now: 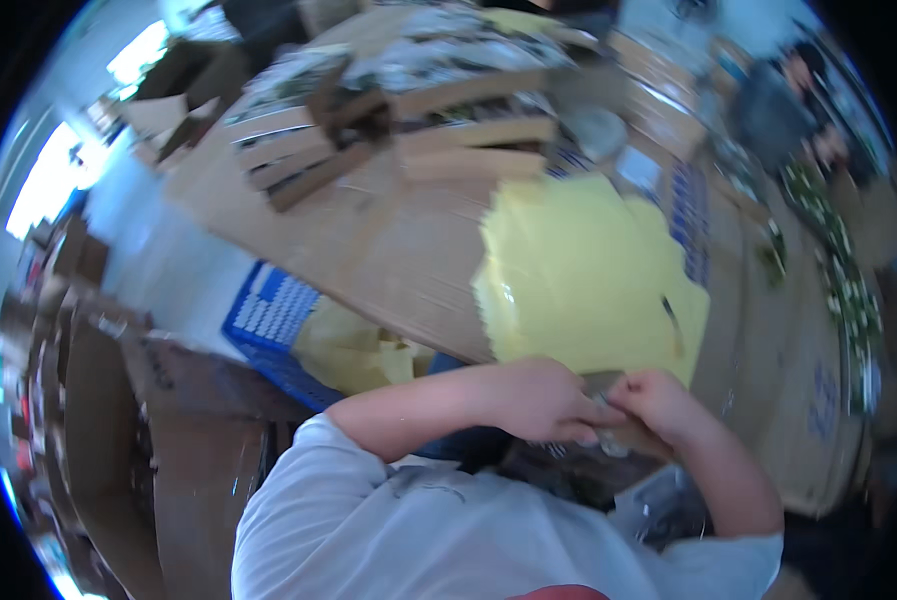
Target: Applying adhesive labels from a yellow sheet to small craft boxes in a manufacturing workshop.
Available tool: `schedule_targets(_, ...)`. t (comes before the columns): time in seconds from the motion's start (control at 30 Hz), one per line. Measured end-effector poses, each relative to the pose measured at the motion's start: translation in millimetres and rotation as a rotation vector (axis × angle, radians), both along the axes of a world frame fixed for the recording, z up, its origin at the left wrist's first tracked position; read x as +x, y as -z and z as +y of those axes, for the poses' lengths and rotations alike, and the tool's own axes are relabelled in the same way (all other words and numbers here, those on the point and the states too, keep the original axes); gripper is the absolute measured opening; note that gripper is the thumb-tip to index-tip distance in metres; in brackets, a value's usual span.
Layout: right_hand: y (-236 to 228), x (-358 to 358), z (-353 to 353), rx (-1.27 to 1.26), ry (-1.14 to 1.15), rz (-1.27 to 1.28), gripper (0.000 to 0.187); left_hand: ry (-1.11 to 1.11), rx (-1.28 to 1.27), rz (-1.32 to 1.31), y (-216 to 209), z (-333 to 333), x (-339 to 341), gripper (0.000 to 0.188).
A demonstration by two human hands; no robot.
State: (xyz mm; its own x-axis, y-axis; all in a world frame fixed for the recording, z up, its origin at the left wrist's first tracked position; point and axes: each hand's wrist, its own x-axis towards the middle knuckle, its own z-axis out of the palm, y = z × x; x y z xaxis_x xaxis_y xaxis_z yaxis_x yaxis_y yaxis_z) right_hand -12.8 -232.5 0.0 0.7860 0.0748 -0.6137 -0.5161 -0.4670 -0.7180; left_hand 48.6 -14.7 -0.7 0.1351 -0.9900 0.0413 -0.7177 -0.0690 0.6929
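Note:
Both my hands meet over the near edge of the table, close to my body. My left hand (540,400) reaches in from the left, its fingers pinched together. Against its fingertips, my right hand (660,405) is curled closed. Something small and greyish, perhaps clear film, shows between the two hands, but blur and the fingers hide what it is. Just beyond them lies a fanned stack of yellow sheets (588,270) with uneven edges. A thin dark strip or pen-like thing (674,325) rests on the sheets near my right hand.
Cardboard trays with plastic-wrapped goods (473,120) are stacked at the back. A blue basket (268,300) holding yellow paper stands below the table's left edge. Green-and-white sprigs (838,270) line the right side, near another person (778,105). Open cartons (198,430) are at left.

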Motion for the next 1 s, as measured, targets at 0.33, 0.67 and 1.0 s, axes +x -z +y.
schedule_targets(0.33,-16.5,16.1,-2.2,-0.099,-0.359,0.162,0.02,-0.163,-0.093,-0.032,1.9,13.6,-27.9,0.056)
schedule_targets(0.67,-10.3,8.5,3.7,-0.326,-0.629,0.069,0.022,-0.193,-0.031,-0.047,-4.2,18.0,-23.1,0.049)
schedule_targets(1.0,-75.3,5.1,-3.4,0.07,-0.856,-0.29,0.062,-0.2,-0.048,-0.109,-28.8,35.1,6.4,0.049)
